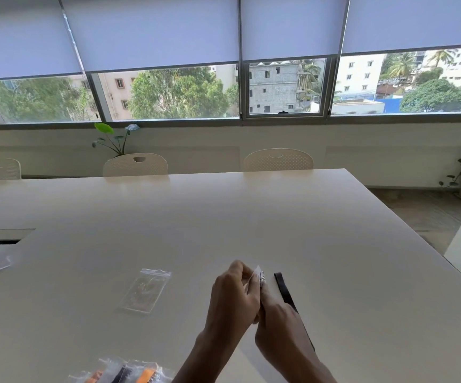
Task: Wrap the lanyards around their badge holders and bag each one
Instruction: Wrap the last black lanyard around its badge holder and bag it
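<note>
Badge holder sits pinched between left hand and right hand, black lanyard trailing just right of that grip. Wrapping's underway; next, tight loops, then the empty bag further left.

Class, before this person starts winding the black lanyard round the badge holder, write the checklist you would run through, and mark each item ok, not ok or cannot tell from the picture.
1. Badge holder gripped by left hand: ok.
2. Right hand on the holder or clip: cannot tell, fingers hidden.
3. Black lanyard lying free and unknotted on the table: ok for the visible part.
4. Empty clear bag within view beside the hands: ok.
5. Bag mouth open: cannot tell.
6. Finished bagged lanyards kept apart at the near edge: ok.
</note>
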`<state>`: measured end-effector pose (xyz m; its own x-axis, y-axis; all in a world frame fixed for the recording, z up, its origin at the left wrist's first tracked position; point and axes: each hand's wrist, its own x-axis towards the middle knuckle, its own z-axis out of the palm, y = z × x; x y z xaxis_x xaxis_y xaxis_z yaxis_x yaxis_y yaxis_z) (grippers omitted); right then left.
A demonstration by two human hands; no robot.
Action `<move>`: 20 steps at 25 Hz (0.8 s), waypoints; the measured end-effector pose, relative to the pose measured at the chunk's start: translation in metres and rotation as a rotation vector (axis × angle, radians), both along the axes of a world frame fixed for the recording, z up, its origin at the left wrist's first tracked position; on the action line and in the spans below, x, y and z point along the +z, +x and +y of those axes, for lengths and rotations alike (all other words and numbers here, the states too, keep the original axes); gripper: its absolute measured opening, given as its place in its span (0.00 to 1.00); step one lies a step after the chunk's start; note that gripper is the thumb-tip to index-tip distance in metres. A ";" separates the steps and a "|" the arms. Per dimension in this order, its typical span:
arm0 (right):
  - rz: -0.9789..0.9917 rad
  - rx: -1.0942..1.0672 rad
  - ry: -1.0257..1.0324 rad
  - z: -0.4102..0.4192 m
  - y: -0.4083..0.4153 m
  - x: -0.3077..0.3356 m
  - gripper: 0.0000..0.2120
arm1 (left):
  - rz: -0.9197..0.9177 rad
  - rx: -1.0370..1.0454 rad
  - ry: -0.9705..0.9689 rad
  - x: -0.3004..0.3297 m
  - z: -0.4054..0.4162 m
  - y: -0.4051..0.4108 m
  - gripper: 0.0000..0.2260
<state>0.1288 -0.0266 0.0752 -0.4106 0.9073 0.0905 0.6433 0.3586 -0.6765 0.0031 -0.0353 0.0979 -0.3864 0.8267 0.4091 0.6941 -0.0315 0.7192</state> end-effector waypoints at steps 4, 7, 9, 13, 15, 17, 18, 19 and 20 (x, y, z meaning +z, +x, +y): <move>-0.098 0.115 -0.017 -0.002 -0.002 -0.008 0.46 | -0.079 0.076 0.008 0.001 0.001 0.002 0.08; -0.021 0.183 -0.008 -0.004 0.000 -0.008 0.52 | -0.163 0.110 0.006 0.000 -0.001 0.008 0.09; -0.004 0.200 0.005 -0.003 0.002 -0.009 0.54 | -0.244 0.109 -0.005 0.000 -0.002 0.011 0.08; 0.029 0.195 0.004 -0.002 0.004 -0.011 0.50 | -0.387 0.084 0.000 0.000 -0.003 0.012 0.06; 0.103 0.221 0.017 -0.003 0.003 -0.013 0.43 | -0.416 0.079 0.001 0.000 -0.003 0.010 0.05; 0.203 0.251 0.025 -0.003 0.002 -0.015 0.34 | -0.422 0.061 -0.020 -0.001 -0.004 0.008 0.06; 0.237 0.258 0.020 -0.003 0.003 -0.014 0.31 | -0.414 0.051 -0.038 -0.002 -0.004 0.006 0.07; 0.270 0.261 0.011 -0.003 0.004 -0.014 0.28 | -0.404 0.046 -0.057 -0.004 -0.005 0.004 0.07; 0.298 0.255 -0.005 -0.003 0.005 -0.015 0.23 | -0.403 0.044 -0.071 -0.007 -0.006 0.003 0.07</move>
